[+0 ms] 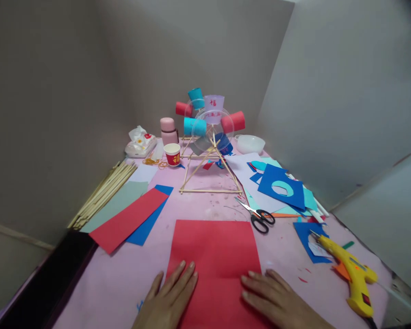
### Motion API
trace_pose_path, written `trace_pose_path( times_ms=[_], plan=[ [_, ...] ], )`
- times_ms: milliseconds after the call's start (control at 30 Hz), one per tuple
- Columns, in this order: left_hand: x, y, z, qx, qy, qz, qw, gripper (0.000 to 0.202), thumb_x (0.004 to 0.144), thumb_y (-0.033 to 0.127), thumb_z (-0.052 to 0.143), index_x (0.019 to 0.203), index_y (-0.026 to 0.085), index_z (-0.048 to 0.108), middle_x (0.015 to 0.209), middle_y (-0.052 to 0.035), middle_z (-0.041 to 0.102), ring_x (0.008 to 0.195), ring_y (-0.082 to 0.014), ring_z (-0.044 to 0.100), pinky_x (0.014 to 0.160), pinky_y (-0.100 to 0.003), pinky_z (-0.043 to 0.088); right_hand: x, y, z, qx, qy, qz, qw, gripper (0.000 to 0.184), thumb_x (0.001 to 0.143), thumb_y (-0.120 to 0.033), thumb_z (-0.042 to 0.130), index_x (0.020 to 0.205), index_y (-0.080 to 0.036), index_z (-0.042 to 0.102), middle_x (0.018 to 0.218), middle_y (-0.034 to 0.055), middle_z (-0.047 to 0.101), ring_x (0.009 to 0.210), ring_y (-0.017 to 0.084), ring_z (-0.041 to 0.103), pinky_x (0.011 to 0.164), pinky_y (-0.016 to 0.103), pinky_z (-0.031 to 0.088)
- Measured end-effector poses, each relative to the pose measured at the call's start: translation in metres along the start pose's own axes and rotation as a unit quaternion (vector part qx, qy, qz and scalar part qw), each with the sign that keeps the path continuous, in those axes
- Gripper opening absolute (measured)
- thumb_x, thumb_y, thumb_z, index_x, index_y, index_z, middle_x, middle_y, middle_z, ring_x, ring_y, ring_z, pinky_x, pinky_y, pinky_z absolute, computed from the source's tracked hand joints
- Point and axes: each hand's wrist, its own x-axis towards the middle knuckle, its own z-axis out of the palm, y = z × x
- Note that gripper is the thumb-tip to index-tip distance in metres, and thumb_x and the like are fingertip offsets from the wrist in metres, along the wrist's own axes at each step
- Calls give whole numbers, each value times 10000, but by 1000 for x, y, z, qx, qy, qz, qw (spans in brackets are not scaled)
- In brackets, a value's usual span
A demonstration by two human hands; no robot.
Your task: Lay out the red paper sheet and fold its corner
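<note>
A red sheet of paper point(215, 256) lies flat on the pink table point(106, 283) right in front of me. My left hand point(169, 297) rests flat on the sheet's lower left edge, fingers stretched out. My right hand point(277, 299) lies flat on the sheet's lower right part, fingers extended toward the left. Neither hand holds anything. Black-handled scissors point(258, 215) lie just beyond the sheet's far right corner.
A yellow glue gun point(352, 274) lies at the right edge. A stick-and-cup wheel model point(208, 137) stands at the back. Red, blue and grey sheets point(130, 219) lie left, beside a bundle of sticks point(104, 192). Blue paper cutouts point(282, 185), a paper cup point(172, 154), a pink flask point(168, 130), a white bowl point(250, 143).
</note>
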Motion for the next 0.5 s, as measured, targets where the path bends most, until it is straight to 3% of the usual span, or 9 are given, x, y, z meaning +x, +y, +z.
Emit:
trace_pose_path(
  times_ms=[67, 200, 300, 367, 433, 500],
  plan=[
    [3, -4, -6, -30, -20, 24, 999, 734, 783, 549, 502, 1401, 327, 175, 1364, -53, 445, 1237, -286, 442, 959, -465, 423, -14, 4, 7, -30, -20, -6, 999, 616, 893, -368, 486, 1420, -372, 167, 1232, 64, 597, 1067, 277, 603, 842, 397, 537],
    [9, -7, -18, -36, -37, 46, 998, 733, 810, 474, 498, 1411, 323, 107, 1372, -52, 430, 1222, -284, 450, 905, -457, 472, -23, 6, 17, -79, 43, 0, 996, 548, 919, -383, 418, 1416, -367, 189, 1212, 53, 605, 1044, 277, 620, 812, 407, 549],
    [7, -7, -20, -15, -32, 51, 998, 672, 845, 412, 457, 1417, 326, 114, 1371, -36, 438, 1227, -261, 444, 906, -462, 467, -13, 1, 21, -104, 80, -47, 990, 472, 950, -291, 355, 1411, -303, 257, 1145, 58, 655, 998, 266, 651, 801, 421, 541],
    [0, -9, -18, -35, 2, 42, 999, 574, 882, 334, 381, 1409, 352, 156, 1357, -9, 468, 1221, -216, 457, 933, -430, 452, -7, 0, 26, -86, 93, -68, 990, 411, 957, -244, 343, 1366, -283, 367, 1082, 42, 695, 952, 232, 675, 805, 390, 534],
    [-12, -15, -14, -77, 45, 5, 996, 483, 913, 267, 253, 1383, 382, 240, 1335, 8, 508, 1207, -169, 476, 975, -390, 420, -6, 3, 31, -52, 91, -45, 993, 337, 952, -237, 382, 1263, -306, 493, 1048, 8, 715, 927, 197, 686, 805, 344, 529],
    [-24, -23, -11, -102, 51, -27, 993, 441, 931, 298, 180, 1303, 422, 381, 1247, 14, 597, 1158, -168, 531, 967, -409, 428, -6, 7, 32, -7, 86, -16, 996, 260, 933, -287, 443, 1157, -316, 570, 1027, -10, 728, 908, 181, 692, 784, 308, 532]
  ],
)
